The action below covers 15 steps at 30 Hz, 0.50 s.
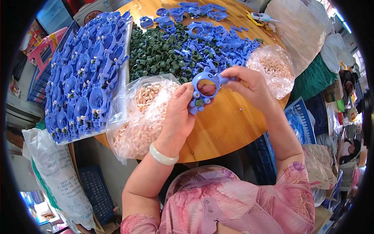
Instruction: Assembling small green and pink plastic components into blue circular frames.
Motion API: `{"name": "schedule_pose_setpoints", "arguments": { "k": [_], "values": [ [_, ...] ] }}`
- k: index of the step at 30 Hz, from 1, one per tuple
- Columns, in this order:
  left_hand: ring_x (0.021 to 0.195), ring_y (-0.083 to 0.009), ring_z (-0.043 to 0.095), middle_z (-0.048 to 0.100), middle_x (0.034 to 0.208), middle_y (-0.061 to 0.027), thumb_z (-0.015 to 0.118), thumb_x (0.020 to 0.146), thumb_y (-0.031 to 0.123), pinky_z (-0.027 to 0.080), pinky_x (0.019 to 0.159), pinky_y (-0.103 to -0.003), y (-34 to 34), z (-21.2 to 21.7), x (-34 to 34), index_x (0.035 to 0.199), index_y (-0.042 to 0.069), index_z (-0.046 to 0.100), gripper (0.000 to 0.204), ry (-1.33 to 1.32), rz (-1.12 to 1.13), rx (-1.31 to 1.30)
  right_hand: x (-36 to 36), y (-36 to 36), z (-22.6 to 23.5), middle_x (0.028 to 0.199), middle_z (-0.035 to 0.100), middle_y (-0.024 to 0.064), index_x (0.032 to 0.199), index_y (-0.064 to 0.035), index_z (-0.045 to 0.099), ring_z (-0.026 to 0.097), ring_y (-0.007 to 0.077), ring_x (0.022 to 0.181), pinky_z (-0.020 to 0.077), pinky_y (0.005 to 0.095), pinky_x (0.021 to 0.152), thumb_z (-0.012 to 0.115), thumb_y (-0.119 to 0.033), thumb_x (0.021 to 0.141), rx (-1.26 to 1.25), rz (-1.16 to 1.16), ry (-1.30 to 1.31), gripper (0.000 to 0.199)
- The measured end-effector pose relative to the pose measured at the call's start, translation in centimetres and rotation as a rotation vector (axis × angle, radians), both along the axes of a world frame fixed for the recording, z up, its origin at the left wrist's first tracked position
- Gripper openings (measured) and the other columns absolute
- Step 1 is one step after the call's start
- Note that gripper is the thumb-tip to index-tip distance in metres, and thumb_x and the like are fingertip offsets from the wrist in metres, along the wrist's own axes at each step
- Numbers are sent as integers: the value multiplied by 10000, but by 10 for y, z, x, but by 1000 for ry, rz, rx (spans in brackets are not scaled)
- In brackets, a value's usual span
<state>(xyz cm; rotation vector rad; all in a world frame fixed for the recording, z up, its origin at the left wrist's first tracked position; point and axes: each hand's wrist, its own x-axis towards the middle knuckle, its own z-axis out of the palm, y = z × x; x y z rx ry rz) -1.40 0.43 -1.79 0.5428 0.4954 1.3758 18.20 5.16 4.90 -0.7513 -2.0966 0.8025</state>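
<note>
In the head view, our left grip (180,111) pinches a blue ring-shaped part (202,75) over the desk (233,126), its long axis tilted from upper right to lower left. Our right grip (249,84) pinches a small blue piece (224,80) at the ring's right side; we cannot tell whether they touch. The right is nearer that edge. Beyond lie green pieces (156,50) and loose blue parts (230,43); a pink-filled bag (134,134) crowds our left wrist, while nothing visible separates ring and piece.
</note>
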Motion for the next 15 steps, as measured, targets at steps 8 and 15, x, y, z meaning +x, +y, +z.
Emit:
{"name": "schedule_pose_setpoints", "arguments": {
  "k": [8,15],
  "values": [
    [858,-186,631,629,958,-99,445,955,162,540,779,-362,-2,0,2,1013,9,552,196,1,-41,33,-20,-9,10,811,615,77,911,-45,640,597,243,771,477,314,676,680,-57,753,255,191,-197,164],
    [649,-40,523,608,799,9,523,935,200,423,574,-192,-7,6,6,928,71,585,144,82,22,-46,-27,-10,15,793,610,71,843,-73,604,591,269,768,476,352,675,671,-102,742,278,169,-312,125]
  ]
}}
